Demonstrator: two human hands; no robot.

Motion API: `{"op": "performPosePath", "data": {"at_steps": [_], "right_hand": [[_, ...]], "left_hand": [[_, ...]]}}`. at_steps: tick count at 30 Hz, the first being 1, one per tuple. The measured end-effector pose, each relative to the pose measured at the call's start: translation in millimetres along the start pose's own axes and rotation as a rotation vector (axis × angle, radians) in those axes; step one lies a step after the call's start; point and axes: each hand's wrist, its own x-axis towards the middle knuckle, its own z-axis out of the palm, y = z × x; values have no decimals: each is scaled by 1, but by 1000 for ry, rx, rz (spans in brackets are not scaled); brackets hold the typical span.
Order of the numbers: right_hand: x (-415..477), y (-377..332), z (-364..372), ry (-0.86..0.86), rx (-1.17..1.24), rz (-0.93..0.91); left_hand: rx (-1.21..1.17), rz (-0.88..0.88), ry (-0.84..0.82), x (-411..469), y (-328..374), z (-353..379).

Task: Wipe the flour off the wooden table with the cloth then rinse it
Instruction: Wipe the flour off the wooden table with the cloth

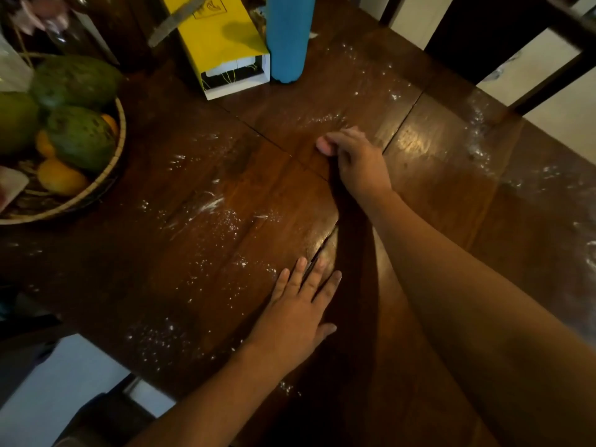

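Note:
Flour [213, 204] lies in white streaks and specks across the dark wooden table [180, 285], with more flour along the far right edge [477, 137]. A dark brown cloth [351, 240], hard to tell from the wood, stretches between my hands. My right hand [354, 159] reaches to the table's middle, its fingers curled round the cloth's far end. My left hand [300, 314] lies flat, fingers straight, pressing on the near part of the cloth. Much of the cloth is hidden under my right forearm.
A woven basket [121, 140] of green and yellow fruit sits at the left. A yellow and white box [222, 40] and a blue bottle [288, 37] stand at the back. A dark chair frame [545, 82] stands beyond the right edge. The table's near left edge drops to the floor.

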Motion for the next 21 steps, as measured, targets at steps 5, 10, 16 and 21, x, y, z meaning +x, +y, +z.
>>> {"op": "performPosePath", "data": {"at_steps": [5,10,16,21], "right_hand": [[-12,-21,16,-107,-39,-182],[0,-11,6,-285,-34,-353],[9,-93,52,-233,41,-130],[19,-131,67,-430,63,-371]], "left_hand": [[11,-3,37,-1,2,2],[30,0,-4,0,2,1],[88,13,-92,0,0,1],[13,1,-142,2,3,-4]]}}
